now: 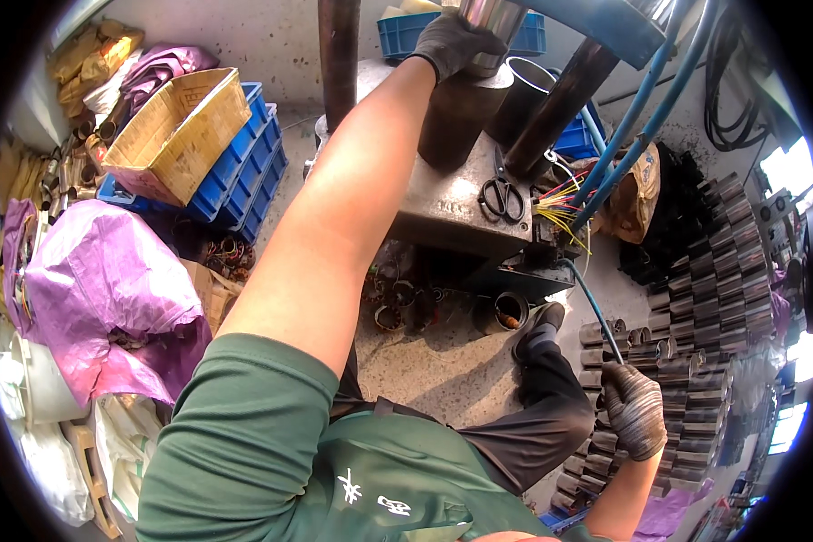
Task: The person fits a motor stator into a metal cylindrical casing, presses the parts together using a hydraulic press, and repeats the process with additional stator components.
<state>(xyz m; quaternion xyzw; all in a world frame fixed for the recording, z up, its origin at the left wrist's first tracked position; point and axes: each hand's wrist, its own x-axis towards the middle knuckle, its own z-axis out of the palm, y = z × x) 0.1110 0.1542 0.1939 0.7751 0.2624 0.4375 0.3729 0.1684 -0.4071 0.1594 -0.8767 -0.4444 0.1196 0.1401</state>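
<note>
My left hand (459, 45), in a dark glove, reaches up to the press and has its fingers round a shiny metal cylinder (492, 25). Below that hand, a wide dark metal block (461, 126) stands on the press's steel table (434, 203). Low on the right, my right hand (635, 411), in a grey knit glove, is closed round the end of a thin lever (596, 307) that rises toward the machine. Black-handled scissors (501, 199) lie on the table's front corner. My left palm and the lower faces of the cylinder are partly hidden.
Dark posts (339, 63) flank the press; blue hoses (646, 135) and loose coloured wires (565, 208) hang at its right. Stacked metal sleeves (723, 271) fill the right side. Blue crates (257, 167), a cardboard box (181, 135) and a purple sack (108, 298) stand left.
</note>
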